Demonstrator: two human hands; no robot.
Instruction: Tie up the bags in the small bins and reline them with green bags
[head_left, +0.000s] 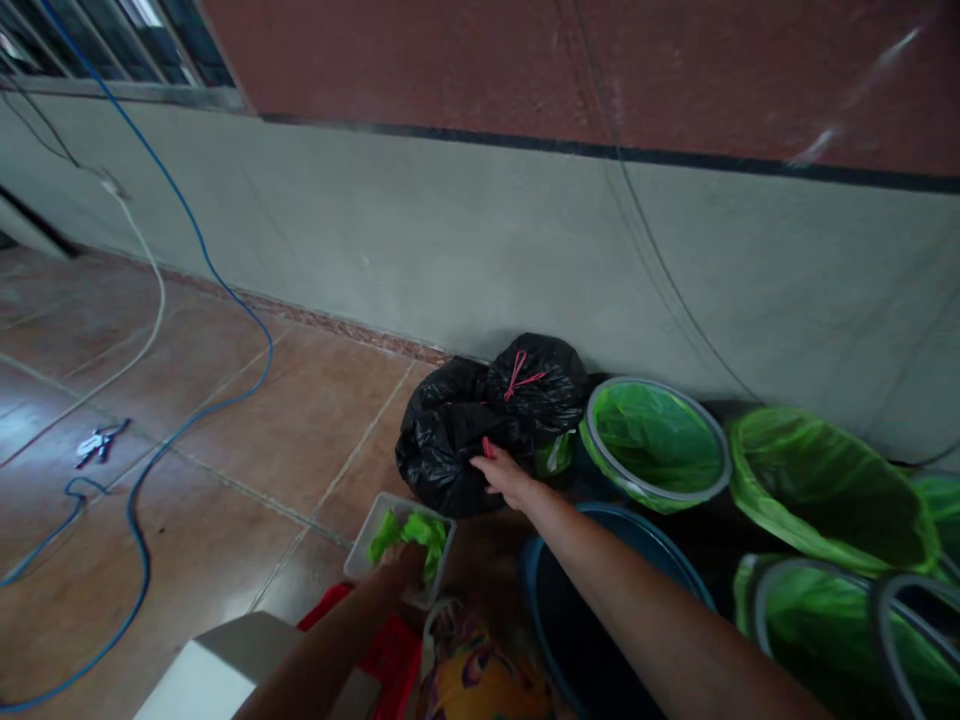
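My right hand (508,477) is closed at the black garbage bag (442,440), with a bit of its red drawstring (489,448) showing at the fingers. Behind it, against the wall, sits a second black garbage bag (551,375), its red drawstring tied in a bow. My left hand (405,565) reaches into a translucent plastic box (382,502) on the floor. Its fingers are partly buried in the green plastic bag (426,530) there and seem closed on it.
Bins with green liners (660,440) line the wall at right, near a dark blue bin (675,540) under my right forearm. A white box (225,660) and a red item (394,655) are at the bottom. A blue cable (199,235) and keys (101,442) lie left.
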